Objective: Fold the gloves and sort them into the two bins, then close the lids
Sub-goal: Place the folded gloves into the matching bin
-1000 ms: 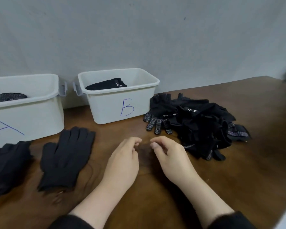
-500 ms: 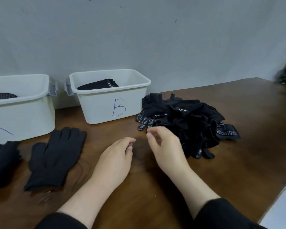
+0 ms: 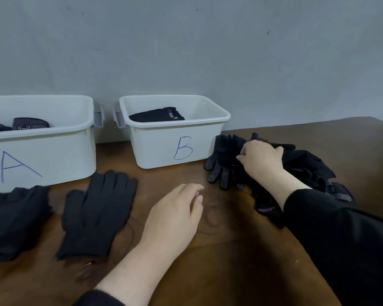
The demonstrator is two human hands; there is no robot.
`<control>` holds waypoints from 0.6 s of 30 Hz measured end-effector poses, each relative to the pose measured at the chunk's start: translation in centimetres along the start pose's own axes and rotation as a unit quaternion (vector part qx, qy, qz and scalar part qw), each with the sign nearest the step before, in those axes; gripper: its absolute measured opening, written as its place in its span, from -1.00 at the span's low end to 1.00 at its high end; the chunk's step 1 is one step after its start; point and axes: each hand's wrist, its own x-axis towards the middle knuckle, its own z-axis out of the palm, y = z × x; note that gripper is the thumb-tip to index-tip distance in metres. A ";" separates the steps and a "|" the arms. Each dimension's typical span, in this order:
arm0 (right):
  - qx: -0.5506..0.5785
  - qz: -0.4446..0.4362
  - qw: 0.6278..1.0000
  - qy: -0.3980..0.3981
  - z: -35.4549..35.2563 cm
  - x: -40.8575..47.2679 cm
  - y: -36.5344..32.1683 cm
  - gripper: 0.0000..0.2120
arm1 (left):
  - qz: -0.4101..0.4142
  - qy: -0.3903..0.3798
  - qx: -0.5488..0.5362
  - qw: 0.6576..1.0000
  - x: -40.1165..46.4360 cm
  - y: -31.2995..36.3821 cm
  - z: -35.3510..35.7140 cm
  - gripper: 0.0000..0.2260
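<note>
**Fingers of the right hand curl into the glove heap**

Fingers of the right hand bend down into the pile of black gloves, pinching dark fabric at the heap's left end, just beside bin B. A dotted glove pokes out from under that hand, its fingers spread toward the near edge. The left hand rests low over the brown table, fingers loosely bent and holding nothing. To its left a plain black glove lies flat, fingers pointing at the bins, and further black gloves lie at the left edge. Bin B holds a folded black glove; bin A, beside it, holds patterned dark gloves. Both bins stand open against the grey wall.
</note>
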 end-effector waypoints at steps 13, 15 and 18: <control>0.556 -0.007 0.829 0.054 -8.7 -6.2 -3.0 -0.86 | -0.109 0.083 -0.342 0.930 0.5 0.5 -1.7 -0.66; 0.541 -0.033 0.840 0.033 -7.5 -8.4 -4.2 -0.88 | -0.161 0.083 -0.434 0.883 0.4 0.5 -2.1 -0.58; 0.513 -0.042 0.857 0.013 -5.0 -11.0 -5.7 -0.93 | -0.227 0.057 -0.526 0.818 -0.2 0.7 -2.8 -0.65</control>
